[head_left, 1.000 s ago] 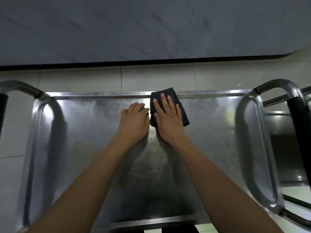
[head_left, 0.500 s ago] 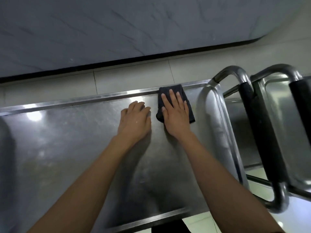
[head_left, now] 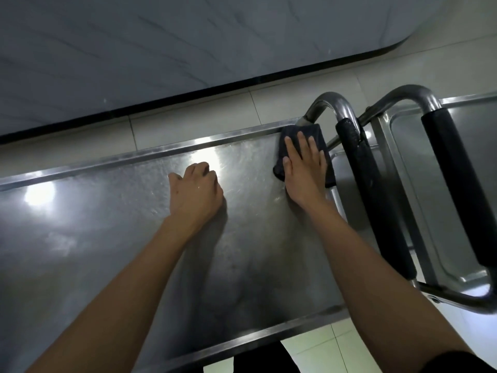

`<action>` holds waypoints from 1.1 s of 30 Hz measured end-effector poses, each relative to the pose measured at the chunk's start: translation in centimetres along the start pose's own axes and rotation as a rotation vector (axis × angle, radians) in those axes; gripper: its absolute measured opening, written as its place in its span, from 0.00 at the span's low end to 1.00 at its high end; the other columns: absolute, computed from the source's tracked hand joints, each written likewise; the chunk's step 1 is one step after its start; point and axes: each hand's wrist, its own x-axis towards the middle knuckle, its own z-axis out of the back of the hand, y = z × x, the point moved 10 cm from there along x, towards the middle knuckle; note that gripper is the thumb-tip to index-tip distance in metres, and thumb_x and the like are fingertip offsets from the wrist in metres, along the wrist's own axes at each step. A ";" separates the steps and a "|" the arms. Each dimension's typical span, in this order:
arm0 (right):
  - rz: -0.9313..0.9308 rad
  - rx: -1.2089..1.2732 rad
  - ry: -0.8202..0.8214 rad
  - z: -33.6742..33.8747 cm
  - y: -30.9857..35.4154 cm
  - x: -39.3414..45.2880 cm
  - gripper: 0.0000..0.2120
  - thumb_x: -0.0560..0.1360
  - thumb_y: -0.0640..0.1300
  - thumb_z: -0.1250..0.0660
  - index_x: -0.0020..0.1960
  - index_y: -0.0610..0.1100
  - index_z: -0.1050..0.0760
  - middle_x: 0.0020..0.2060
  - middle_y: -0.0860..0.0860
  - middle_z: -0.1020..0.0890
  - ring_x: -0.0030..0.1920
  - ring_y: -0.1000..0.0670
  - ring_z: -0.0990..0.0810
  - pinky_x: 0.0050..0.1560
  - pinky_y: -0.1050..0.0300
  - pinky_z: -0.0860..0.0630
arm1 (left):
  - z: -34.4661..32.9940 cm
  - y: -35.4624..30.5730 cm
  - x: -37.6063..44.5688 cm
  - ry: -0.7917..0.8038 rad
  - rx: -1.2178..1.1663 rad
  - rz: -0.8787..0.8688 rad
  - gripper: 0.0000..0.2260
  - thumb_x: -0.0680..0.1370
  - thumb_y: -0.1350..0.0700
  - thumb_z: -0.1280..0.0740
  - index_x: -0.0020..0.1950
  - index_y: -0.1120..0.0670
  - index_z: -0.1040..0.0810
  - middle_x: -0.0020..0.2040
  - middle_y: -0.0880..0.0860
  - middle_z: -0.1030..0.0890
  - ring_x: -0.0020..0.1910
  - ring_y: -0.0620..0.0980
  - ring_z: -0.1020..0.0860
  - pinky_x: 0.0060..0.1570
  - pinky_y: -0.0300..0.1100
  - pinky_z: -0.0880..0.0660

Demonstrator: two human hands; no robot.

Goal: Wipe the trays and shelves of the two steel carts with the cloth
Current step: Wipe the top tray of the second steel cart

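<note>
Now right hand (head_left: 304,170) presses flat on folded dark cloth (head_left: 321,138); left hand (head_left: 196,192) loosely curled.

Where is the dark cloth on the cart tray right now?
In the head view the dark cloth lies flat under the right hand, in the far right corner of the steel tray, beside the cart's padded handle.
</note>
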 end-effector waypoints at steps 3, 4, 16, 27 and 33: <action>-0.016 0.017 0.006 -0.9 0.9 -1.7 0.25 0.85 0.52 0.54 0.81 0.53 0.50 0.81 0.51 0.52 0.81 0.47 0.57 0.79 0.41 0.54 | -0.2 0.4 -0.1 0.008 -0.012 -0.015 0.11 0.79 0.52 0.39 0.52 0.55 0.20 0.62 0.52 0.24 0.62 0.54 0.26 0.53 0.54 0.36; -0.012 0.019 0.004 -1.2 1.6 -2.5 0.25 0.85 0.52 0.54 0.81 0.53 0.50 0.81 0.51 0.52 0.81 0.46 0.57 0.79 0.41 0.54 | -0.2 0.6 -0.2 0.013 -0.024 -0.027 0.11 0.79 0.52 0.39 0.53 0.54 0.20 0.63 0.52 0.25 0.64 0.54 0.28 0.54 0.54 0.36; 0.101 -0.025 0.037 -5.2 16.0 -8.4 0.25 0.85 0.52 0.53 0.82 0.52 0.51 0.81 0.50 0.55 0.81 0.45 0.58 0.79 0.40 0.54 | 0.8 15.1 -8.2 -0.045 -0.165 0.159 0.15 0.81 0.53 0.38 0.67 0.53 0.23 0.71 0.54 0.28 0.72 0.55 0.34 0.65 0.58 0.37; 0.372 -0.025 0.103 -10.1 33.8 -14.6 0.26 0.85 0.52 0.51 0.81 0.52 0.48 0.82 0.50 0.52 0.81 0.45 0.57 0.79 0.41 0.54 | -0.2 21.8 -10.8 0.018 -0.073 0.159 0.15 0.77 0.56 0.37 0.62 0.50 0.21 0.69 0.49 0.26 0.69 0.50 0.31 0.64 0.54 0.38; 0.375 0.001 0.095 -9.0 32.3 -14.4 0.25 0.85 0.51 0.51 0.81 0.52 0.47 0.81 0.51 0.51 0.81 0.47 0.56 0.79 0.42 0.53 | 0.0 21.2 -11.2 -0.013 -0.051 0.127 0.12 0.77 0.57 0.38 0.58 0.52 0.22 0.66 0.49 0.26 0.67 0.50 0.31 0.61 0.53 0.37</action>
